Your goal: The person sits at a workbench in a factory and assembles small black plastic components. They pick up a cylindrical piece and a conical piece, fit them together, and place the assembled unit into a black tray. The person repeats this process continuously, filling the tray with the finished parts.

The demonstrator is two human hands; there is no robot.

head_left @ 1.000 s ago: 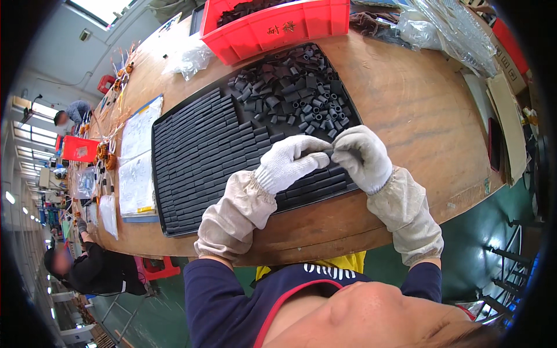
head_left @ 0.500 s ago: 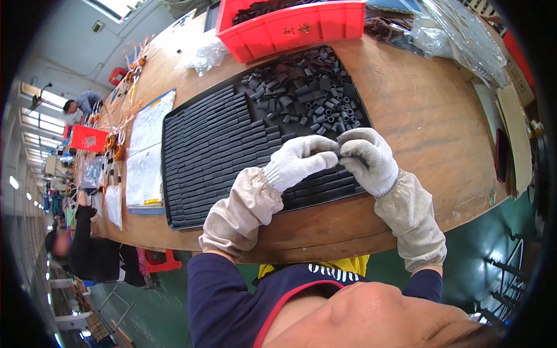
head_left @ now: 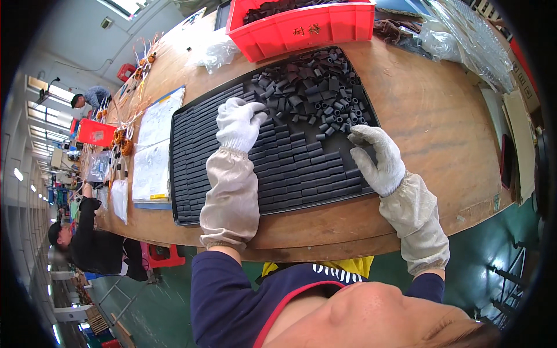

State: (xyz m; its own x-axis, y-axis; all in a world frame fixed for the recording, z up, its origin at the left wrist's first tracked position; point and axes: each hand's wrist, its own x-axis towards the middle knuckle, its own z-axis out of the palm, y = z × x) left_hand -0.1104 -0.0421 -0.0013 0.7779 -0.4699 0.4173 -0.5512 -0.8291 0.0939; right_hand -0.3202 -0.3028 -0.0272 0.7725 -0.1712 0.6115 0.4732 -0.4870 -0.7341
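A black tray (head_left: pixel 272 210) holds short black tubes. Tight rows of tubes (head_left: pixel 290 168) fill its left and near parts, their right ends stepped. Loose tubes (head_left: pixel 313 93) lie heaped in the far right part. My left hand (head_left: pixel 237 123), in a white knitted glove, is over the far rows beside the heap, its thumb and finger apart toward the loose tubes. My right hand (head_left: pixel 380 159), its glove greyed at the fingers, is at the tray's right edge near the loose tubes. Its thumb and fingers are spread, with nothing seen between them.
A red bin (head_left: pixel 301 32) with dark pieces stands behind the tray. Papers on a clipboard (head_left: pixel 154 148) lie left of it. Plastic bags (head_left: pixel 217 53) rest on the wooden table (head_left: pixel 429 110). A person in black (head_left: pixel 96 243) and another person (head_left: pixel 93 98) are at the left.
My hands, close together over the tray's near right part before, have parted. The left has moved far and left to the heap's edge; the right has shifted slightly right and its fingers have spread.
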